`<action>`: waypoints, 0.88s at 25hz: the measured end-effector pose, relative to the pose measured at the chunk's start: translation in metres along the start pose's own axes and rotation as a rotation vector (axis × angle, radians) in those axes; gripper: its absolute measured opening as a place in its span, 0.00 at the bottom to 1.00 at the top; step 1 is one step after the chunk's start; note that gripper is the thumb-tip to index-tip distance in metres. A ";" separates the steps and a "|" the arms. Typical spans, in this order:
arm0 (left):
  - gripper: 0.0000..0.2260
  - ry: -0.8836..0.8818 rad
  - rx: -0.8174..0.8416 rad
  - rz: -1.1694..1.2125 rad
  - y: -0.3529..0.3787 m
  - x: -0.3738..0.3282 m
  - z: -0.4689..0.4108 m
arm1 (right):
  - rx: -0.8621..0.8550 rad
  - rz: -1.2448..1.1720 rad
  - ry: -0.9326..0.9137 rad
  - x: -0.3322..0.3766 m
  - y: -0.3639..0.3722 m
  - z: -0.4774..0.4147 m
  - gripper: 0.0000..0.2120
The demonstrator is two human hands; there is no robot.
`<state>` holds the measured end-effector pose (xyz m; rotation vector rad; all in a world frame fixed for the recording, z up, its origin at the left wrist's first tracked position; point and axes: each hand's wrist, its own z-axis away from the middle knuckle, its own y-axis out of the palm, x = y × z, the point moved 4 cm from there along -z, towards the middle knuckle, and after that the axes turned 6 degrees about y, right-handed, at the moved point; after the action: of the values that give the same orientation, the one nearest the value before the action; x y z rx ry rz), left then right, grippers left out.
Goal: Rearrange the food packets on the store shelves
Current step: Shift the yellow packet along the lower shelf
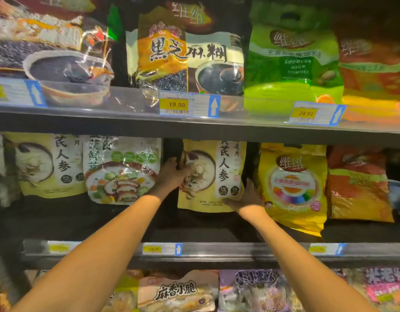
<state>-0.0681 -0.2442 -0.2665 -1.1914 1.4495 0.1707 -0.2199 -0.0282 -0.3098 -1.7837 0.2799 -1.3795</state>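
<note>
A pale yellow oatmeal packet (219, 170) with a bowl picture stands upright in the middle of the middle shelf. My left hand (172, 176) grips its left edge, thumb on the front and fingers behind. My right hand (247, 198) holds its lower right corner. A matching pale yellow packet (44, 167) stands at the far left of the same shelf, and a white packet with pictured vegetables (122, 170) stands beside it. A dark gap separates the vegetable packet from the one I hold.
A bright yellow packet (293, 185) and an orange one (358, 188) stand to the right. The upper shelf holds black sesame packets (185, 52) and a green soy milk packet (293, 61). Price tags line the shelf rails (217, 249). Snack packets (176, 291) fill the lowest shelf.
</note>
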 end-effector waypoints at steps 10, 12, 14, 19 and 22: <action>0.15 -0.108 0.072 0.396 0.032 0.023 -0.050 | 0.102 -0.221 -0.012 -0.016 0.028 -0.051 0.56; 0.12 -0.104 0.080 0.441 0.035 0.024 -0.052 | 0.120 -0.243 -0.029 -0.016 0.028 -0.052 0.54; 0.09 -0.103 0.065 0.458 0.033 0.020 -0.050 | 0.128 -0.258 -0.045 -0.013 0.025 -0.051 0.54; 0.07 -0.122 0.089 0.422 0.018 0.003 -0.037 | 0.142 -0.269 -0.026 -0.002 0.017 -0.031 0.52; 0.07 -0.145 0.111 0.402 0.006 -0.003 -0.025 | 0.135 -0.242 0.000 0.011 0.008 -0.011 0.50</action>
<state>-0.0894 -0.2568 -0.2600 -0.7716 1.5346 0.4374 -0.2232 -0.0448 -0.3074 -1.7478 -0.0312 -1.5284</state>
